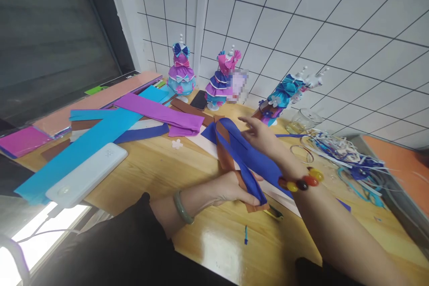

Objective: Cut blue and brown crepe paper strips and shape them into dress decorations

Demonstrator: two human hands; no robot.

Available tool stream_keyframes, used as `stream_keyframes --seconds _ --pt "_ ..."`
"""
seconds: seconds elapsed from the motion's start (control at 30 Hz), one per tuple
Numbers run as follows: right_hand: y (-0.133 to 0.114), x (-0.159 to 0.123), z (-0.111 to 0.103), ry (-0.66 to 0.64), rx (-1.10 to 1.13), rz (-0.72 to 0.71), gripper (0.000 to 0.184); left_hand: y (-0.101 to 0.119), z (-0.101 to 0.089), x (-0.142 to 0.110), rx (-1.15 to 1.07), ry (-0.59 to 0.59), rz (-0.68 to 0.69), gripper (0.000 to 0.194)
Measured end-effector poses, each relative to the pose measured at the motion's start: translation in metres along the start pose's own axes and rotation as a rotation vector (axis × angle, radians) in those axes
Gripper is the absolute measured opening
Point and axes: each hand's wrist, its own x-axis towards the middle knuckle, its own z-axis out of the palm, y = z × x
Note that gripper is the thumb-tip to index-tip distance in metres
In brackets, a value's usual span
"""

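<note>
My left hand (236,187) grips the near ends of a dark blue strip (250,147) and a brown strip (225,154), fabric-like and folded over in a loop. Its fingers press the layers together. Above the blue strip, beside its loop, is my right hand (263,137), fingers stretched out and apart, with nothing visibly held; whether it touches the strip I cannot tell. A pale pink strip (279,197) lies underneath on the table. Just past my left fingertips a yellow and black tool (275,212) shows, partly hidden.
Purple (161,114) and light blue strips (94,143) lie left, beside a white power bank (87,174). Behind stand small dressed mannequins (181,69) and a phone (199,100). At right are a glass jar (304,120) and a heap of scraps (348,156).
</note>
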Motion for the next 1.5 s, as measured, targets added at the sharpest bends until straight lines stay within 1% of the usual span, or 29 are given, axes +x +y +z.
stream_keyframes --seconds 0.07,0.1,0.13,0.27,0.33,0.4,0.47,0.53,0.7,0.8,0.87,0.93,1.0,1.1,1.23,1.3,1.37,1.5 --pt "0.007 -0.026 -0.006 -0.011 0.139 0.204 0.025 0.0 -0.001 0.001 -0.037 0.096 0.041 0.07" --pt "0.009 -0.04 -0.008 -0.015 0.208 0.264 0.023 0.0 -0.002 0.002 -0.057 0.142 0.068 0.07" --pt "0.008 -0.055 -0.01 -0.029 0.268 0.296 0.025 0.0 -0.003 0.004 -0.073 0.171 0.09 0.071" --pt "-0.004 -0.105 -0.006 -0.068 0.423 0.361 0.034 -0.004 -0.006 0.011 -0.089 0.23 0.141 0.076" --pt "-0.009 -0.12 0.0 -0.097 0.467 0.36 0.034 -0.007 -0.007 0.014 -0.069 0.26 0.163 0.079" --pt "-0.01 -0.129 0.007 -0.122 0.484 0.368 0.034 -0.01 -0.007 0.017 -0.011 0.271 0.192 0.079" --pt "-0.007 -0.132 0.014 -0.131 0.482 0.397 0.034 -0.012 -0.007 0.017 0.062 0.284 0.208 0.077" --pt "-0.003 -0.133 0.017 -0.109 0.502 0.422 0.034 -0.01 -0.006 0.016 0.096 0.284 0.209 0.075" --pt "0.004 -0.135 0.012 -0.003 0.645 0.475 0.035 -0.002 -0.005 0.012 -0.06 0.206 0.174 0.068" --pt "0.005 -0.138 0.01 0.018 0.704 0.512 0.033 -0.001 -0.006 0.015 -0.086 0.176 0.169 0.059" --pt "0.006 -0.14 0.01 0.006 0.759 0.52 0.03 -0.002 -0.005 0.017 0.003 0.195 0.215 0.055" --pt "0.006 -0.141 0.012 -0.009 0.809 0.521 0.028 -0.003 -0.003 0.019 0.153 0.236 0.27 0.052" --pt "0.006 -0.141 0.015 -0.006 0.852 0.516 0.027 -0.004 0.002 0.019 0.265 0.259 0.294 0.052" --pt "0.006 -0.141 0.019 -0.017 0.898 0.51 0.026 -0.004 0.007 0.017 0.316 0.246 0.298 0.054" --pt "0.006 -0.14 0.023 -0.051 0.953 0.516 0.025 -0.007 0.007 0.017 0.37 0.219 0.392 0.045" --pt "0.006 -0.14 0.023 -0.04 0.955 0.52 0.025 -0.009 0.004 0.019 0.349 0.226 0.396 0.044" --pt "0.005 -0.139 0.022 -0.011 0.941 0.533 0.026 -0.009 0.002 0.021 0.282 0.259 0.366 0.044" --pt "0.001 -0.14 0.019 0.051 0.867 0.521 0.024 0.0 -0.002 0.023 0.011 0.326 0.354 0.035"
